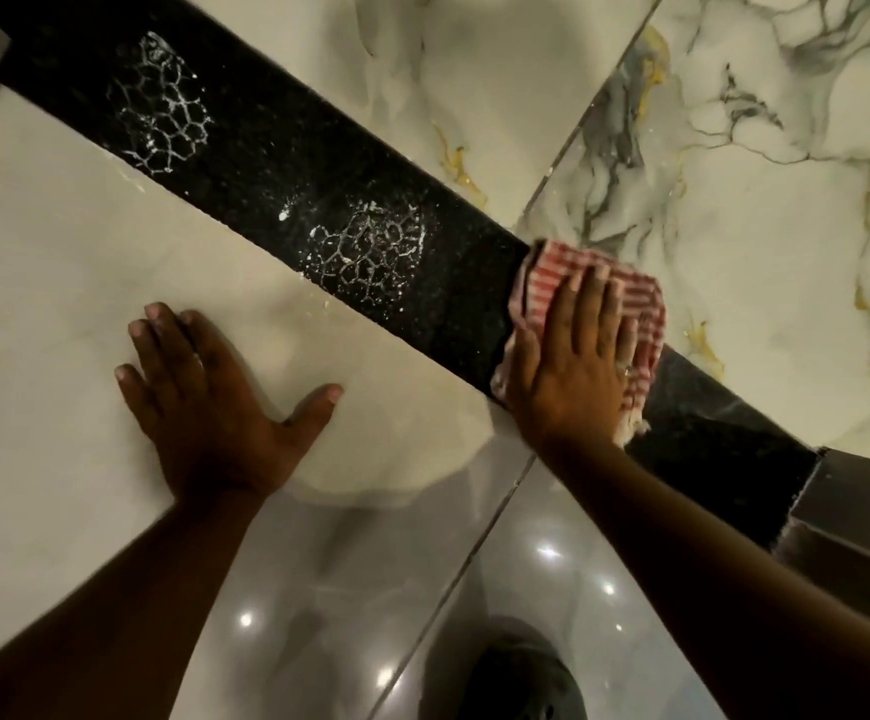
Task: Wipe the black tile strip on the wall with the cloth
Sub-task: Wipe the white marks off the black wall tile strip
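A person's right hand (573, 366) is pressing a red-striped cloth (630, 298) flat, fingers spread, onto the black tile strip (266, 142), with white residue patches (368, 246) beside it awaiting wiping, while the open left hand (215, 387) is bracing below the strip.

Cloth (630, 298) on tile strip (266, 148), under right hand (573, 366).

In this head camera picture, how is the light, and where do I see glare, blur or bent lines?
Head view: dim, warm light; small bright glare spots on the glossy grey tile at the bottom; the right hand on the red-and-white striped cloth is slightly soft; the black speckled tile strip runs tilted because the camera is tilted; the left hand casts little visible shadow.
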